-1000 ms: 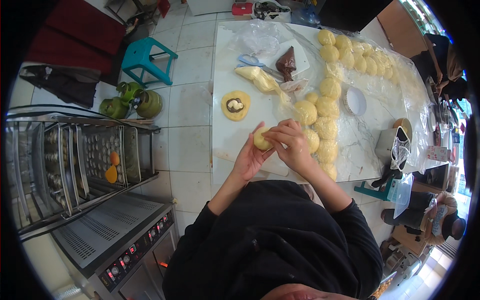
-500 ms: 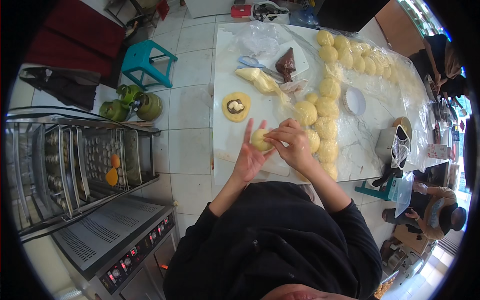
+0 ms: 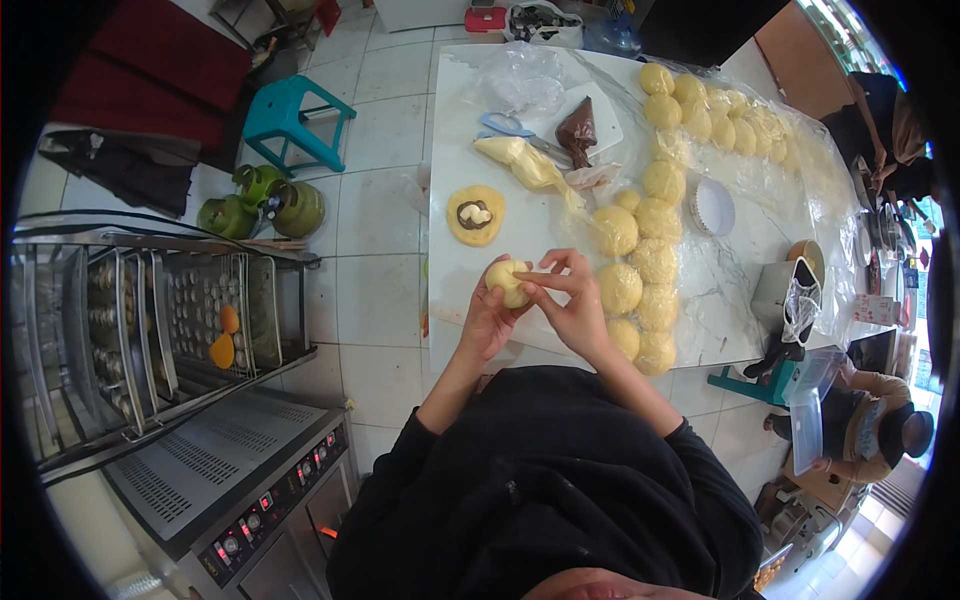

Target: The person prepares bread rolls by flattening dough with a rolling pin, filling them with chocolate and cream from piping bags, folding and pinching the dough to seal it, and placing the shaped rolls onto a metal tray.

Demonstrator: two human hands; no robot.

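A pale yellow dough ball [image 3: 507, 282] rests in my left hand [image 3: 486, 322], whose fingers curl round it. My right hand [image 3: 573, 300] pinches the ball's right side between thumb and fingers. Both hands hover over the near part of the white table [image 3: 520, 240]. Beyond them lies a flattened dough round [image 3: 473, 232], with a dark ring of filling and pale cream on its middle. To its right are a piping bag of pale cream [image 3: 522, 160] and a piping bag of dark brown filling [image 3: 577, 131].
Rows of dough balls [image 3: 657, 260] under clear plastic run along the table's right. A paper baking cup [image 3: 712, 207], blue-handled scissors [image 3: 505, 124] and a metal container [image 3: 785, 293] share the table. A tray rack [image 3: 150, 330] and oven [image 3: 225, 480] stand left. Two people [image 3: 880, 430] are at right.
My left fingers have closed from outstretched to curled round the dough ball, and it has shifted slightly left. At right, the seated person has moved a clear plastic container.
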